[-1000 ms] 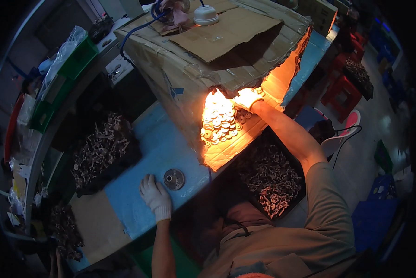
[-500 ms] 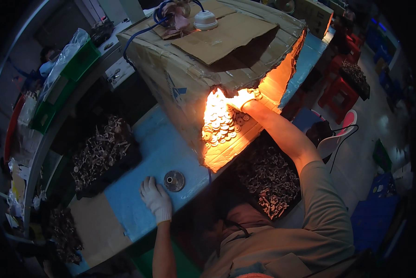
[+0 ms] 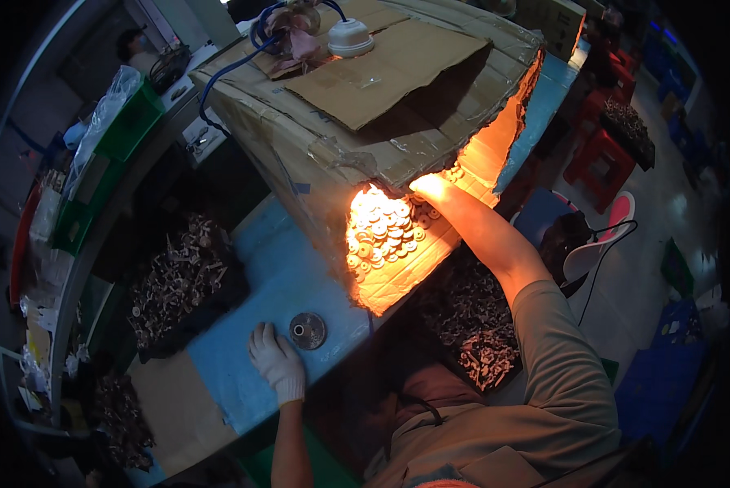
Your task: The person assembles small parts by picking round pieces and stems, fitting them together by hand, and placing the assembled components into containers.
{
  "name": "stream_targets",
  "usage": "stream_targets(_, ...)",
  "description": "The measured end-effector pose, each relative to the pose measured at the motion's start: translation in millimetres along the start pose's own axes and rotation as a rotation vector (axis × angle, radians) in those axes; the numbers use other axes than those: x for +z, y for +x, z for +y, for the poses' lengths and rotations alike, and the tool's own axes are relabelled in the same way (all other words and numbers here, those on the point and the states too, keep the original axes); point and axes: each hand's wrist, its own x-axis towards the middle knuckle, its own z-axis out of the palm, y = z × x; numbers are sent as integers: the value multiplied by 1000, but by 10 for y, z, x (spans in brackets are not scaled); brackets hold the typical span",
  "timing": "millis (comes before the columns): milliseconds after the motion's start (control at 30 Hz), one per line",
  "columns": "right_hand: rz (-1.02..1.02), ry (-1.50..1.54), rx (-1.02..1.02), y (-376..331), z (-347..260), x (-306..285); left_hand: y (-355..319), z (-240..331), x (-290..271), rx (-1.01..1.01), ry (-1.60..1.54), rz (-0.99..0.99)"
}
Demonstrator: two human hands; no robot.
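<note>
My left hand (image 3: 277,363), in a white knit glove, lies with fingers stretched out on the blue tabletop (image 3: 226,366), holding nothing. Just beside its fingertips sits a round grey metal disc (image 3: 316,337) with a raised ring at its centre. My right forearm reaches through the ragged opening of a big cardboard box (image 3: 316,142), lit bright orange inside. Past the wrist my right hand (image 3: 431,189) is hidden by the box edge and glare, so its fingers do not show. A heap of small round discs with centre holes (image 3: 381,232) lies in the opening, left of my arm.
A white lamp fitting (image 3: 350,38) with a blue cable tops the box. Trays of small metal parts stand left (image 3: 186,281) and below the box by my lap (image 3: 483,333). Green bins (image 3: 129,122) line the left side; red stools (image 3: 597,167) stand right. Another person (image 3: 133,49) is at far left.
My right hand has gone deeper into the box, its glowing glove passing out of sight behind the cardboard edge. My left hand stays beside the disc. The view has shifted slightly.
</note>
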Motion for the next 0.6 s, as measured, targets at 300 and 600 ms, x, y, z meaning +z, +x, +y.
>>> stream_targets(300, 3, 21, -21, 51, -1, 2, 11, 6, -3, 18, 10, 3)
stream_targets(600, 2, 44, -30, 64, -9, 32, 0, 0, 6, 15, 16, 3)
